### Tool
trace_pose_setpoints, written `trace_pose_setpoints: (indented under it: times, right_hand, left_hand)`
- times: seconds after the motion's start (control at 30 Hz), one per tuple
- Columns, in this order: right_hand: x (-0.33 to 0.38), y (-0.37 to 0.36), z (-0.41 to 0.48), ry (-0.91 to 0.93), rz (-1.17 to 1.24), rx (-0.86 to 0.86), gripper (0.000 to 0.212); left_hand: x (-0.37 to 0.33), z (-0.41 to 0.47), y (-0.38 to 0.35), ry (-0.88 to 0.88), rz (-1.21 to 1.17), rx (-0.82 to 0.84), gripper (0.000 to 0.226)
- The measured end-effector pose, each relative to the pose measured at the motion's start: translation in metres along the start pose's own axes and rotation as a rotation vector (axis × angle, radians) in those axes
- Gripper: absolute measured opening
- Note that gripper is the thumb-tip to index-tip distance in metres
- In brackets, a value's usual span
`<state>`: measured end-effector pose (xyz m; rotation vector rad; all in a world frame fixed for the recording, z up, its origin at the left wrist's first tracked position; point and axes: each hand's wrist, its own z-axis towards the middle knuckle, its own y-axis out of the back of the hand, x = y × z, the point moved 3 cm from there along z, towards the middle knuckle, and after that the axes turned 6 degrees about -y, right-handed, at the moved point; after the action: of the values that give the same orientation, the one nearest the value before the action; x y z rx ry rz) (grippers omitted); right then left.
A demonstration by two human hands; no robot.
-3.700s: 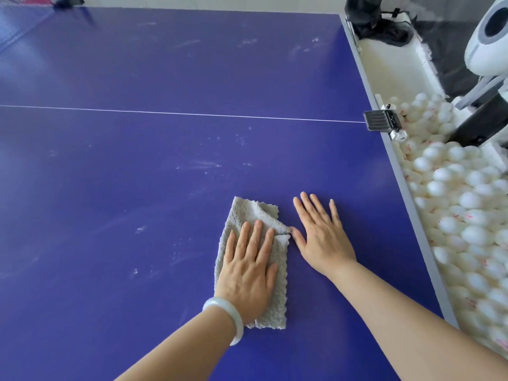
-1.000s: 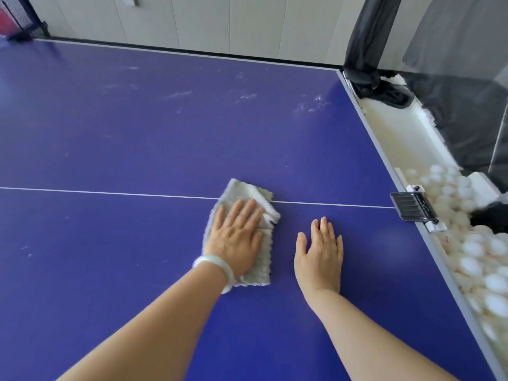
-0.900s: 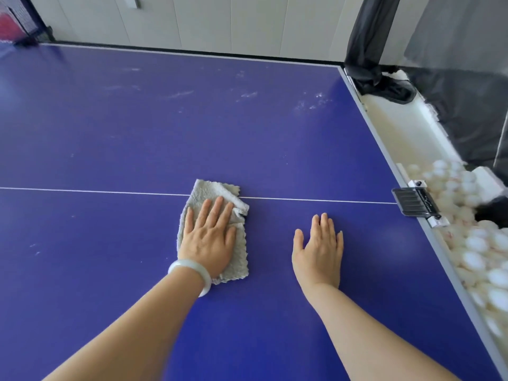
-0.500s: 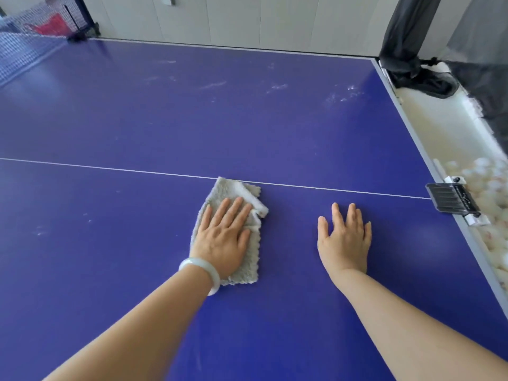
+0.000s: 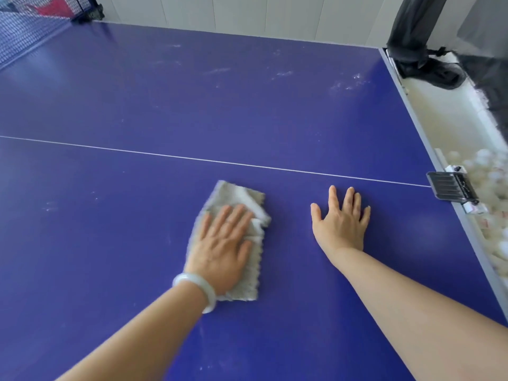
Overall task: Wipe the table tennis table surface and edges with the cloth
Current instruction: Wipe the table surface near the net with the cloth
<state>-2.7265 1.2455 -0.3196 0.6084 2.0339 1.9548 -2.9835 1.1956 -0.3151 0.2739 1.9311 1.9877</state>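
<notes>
Upper left, the net is cut off by the frame edge. On the blue table, just below the white centre line, the left hand presses flat, fingers straight, on the grey cloth. A pale bangle circles that wrist. Half a second ago the cloth touched the line; now it sits drawn back. The right hand lies open and flat on the bare surface, unmoved. At the right edge, markings on the black clip and the blurred white balls are unreadable.
</notes>
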Motion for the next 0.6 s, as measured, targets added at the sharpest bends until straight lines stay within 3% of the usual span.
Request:
trace_pose_setpoints:
  times: [0.07, 0.13, 0.3, 0.47, 0.6]
  right_hand:
    - [0.001, -0.001, 0.001, 0.002, -0.014, 0.009, 0.071]
    - [0.002, 0.001, 0.002, 0.015, -0.008, 0.028, 0.070]
    - [0.011, 0.005, -0.052, 0.298, -0.087, 0.064, 0.064]
    - [0.049, -0.019, -0.178, 0.277, 0.000, 0.049, 0.068]
    - [0.054, -0.018, -0.186, 0.242, -0.039, 0.054, 0.066]
  left_hand:
    - [0.031, -0.028, 0.004, 0.200, -0.019, -0.025, 0.060]
    - [0.034, -0.040, 0.005, 0.278, -0.057, 0.007, 0.061]
    - [0.027, -0.034, 0.009, 0.272, -0.072, 0.010, 0.062]
    - [0.028, -0.033, 0.008, 0.266, -0.115, 0.069, 0.061]
    - [0.017, -0.060, 0.012, 0.173, -0.137, 0.089, 0.061]
